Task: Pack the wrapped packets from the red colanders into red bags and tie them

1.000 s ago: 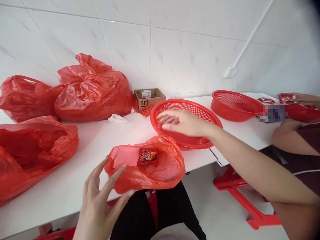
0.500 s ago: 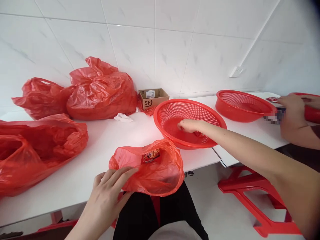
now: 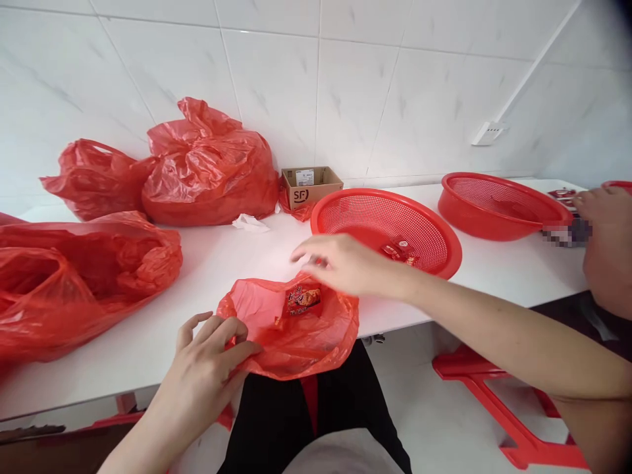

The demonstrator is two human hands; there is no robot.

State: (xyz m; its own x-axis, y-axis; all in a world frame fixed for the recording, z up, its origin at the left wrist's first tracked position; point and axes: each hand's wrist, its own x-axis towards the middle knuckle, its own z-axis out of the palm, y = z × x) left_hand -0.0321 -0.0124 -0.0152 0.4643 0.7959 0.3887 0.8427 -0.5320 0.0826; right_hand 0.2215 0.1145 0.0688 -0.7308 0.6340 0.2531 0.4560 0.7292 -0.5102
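Observation:
A small red plastic bag (image 3: 291, 336) lies open at the table's front edge, and a red snack packet (image 3: 303, 301) shows through it. My left hand (image 3: 205, 365) pinches the bag's left rim. My right hand (image 3: 340, 263) hovers just above the bag's mouth with fingers spread and nothing in it. Behind it a red mesh basket (image 3: 385, 227) holds a small red packet (image 3: 399, 250).
Three stuffed red bags (image 3: 212, 168) (image 3: 96, 178) (image 3: 74, 276) fill the left of the white table (image 3: 197, 263). A small cardboard box (image 3: 311, 185) stands by the wall. A second red basket (image 3: 498, 204) and another person's hand (image 3: 605, 240) are at the right. Red stools (image 3: 503, 395) stand below.
My right hand left a packet in the mesh basket and came back over the bag's mouth. My left hand took hold of the bag's rim.

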